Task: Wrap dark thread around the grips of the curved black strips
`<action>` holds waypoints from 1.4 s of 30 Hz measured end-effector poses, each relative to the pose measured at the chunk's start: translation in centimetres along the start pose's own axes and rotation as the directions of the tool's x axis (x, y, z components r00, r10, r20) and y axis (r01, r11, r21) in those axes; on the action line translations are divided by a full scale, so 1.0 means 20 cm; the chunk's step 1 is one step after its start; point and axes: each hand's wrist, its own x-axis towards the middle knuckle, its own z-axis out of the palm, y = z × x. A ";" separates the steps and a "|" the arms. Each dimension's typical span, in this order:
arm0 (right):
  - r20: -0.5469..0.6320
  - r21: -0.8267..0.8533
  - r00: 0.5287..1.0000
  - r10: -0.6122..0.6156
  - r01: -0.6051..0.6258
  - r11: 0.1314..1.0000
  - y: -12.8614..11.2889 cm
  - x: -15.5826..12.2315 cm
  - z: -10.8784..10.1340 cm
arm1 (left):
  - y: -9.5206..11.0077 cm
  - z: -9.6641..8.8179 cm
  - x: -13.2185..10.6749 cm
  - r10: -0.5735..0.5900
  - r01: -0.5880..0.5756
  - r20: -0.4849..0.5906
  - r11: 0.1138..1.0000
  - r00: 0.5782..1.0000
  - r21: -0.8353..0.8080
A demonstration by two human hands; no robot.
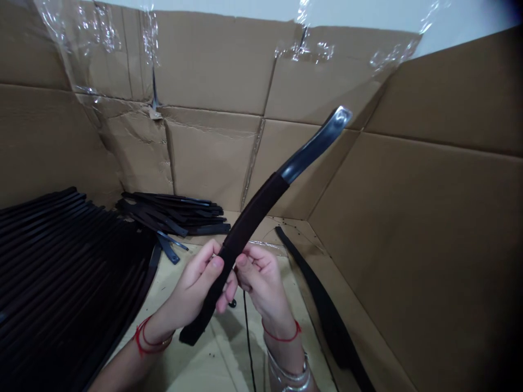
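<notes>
A long, gently curved dark strip (255,215) slants up to the right in front of me. Its upper end is smooth and shiny, with a hole near the tip; a dark matte sleeve covers the rest. My left hand (200,280) is closed around the sleeved lower part, thumb on top. Beside the strip's right edge, my right hand (261,277) has thumb and fingers pinched together; what lies between them is hidden. A thin black cord (248,337) hangs just below the right fingers. A small black round object (232,303) shows beneath the left fingertips.
Many dark strips lie in a large row (77,272) at left. A looser pile of strips (175,212) rests by the back cardboard wall (212,152). At right, another curved black strip (322,299) lies along the right cardboard wall (429,234). Small dark specks dot the bottom.
</notes>
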 end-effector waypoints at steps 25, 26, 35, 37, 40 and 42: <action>0.182 0.157 0.983 0.038 -0.067 0.985 0.00 0.01 -0.07 | -0.06 -0.09 0.01 -0.343 0.383 0.395 0.923 0.852 -0.027; 0.134 0.152 0.991 0.024 -0.044 0.987 0.00 0.01 -0.07 | -0.07 -0.08 0.02 -0.323 0.340 0.346 0.940 0.881 0.013; 0.023 0.142 1.000 0.015 -0.019 0.990 0.02 0.03 -0.04 | -0.01 -0.05 0.01 -0.223 0.190 0.141 0.958 0.965 0.214; -0.007 0.115 0.999 -0.048 0.048 0.992 0.03 0.03 -0.03 | -0.03 -0.08 0.03 -0.260 0.246 0.261 0.965 0.930 0.088; -0.154 0.045 0.981 -0.121 0.130 0.991 0.06 0.05 -0.02 | -0.04 -0.08 0.05 -0.064 0.072 -0.037 0.944 0.997 0.322; -0.098 0.083 0.993 -0.066 0.074 0.994 0.07 0.06 -0.02 | -0.04 -0.06 0.04 0.048 0.052 -0.209 0.893 0.977 0.447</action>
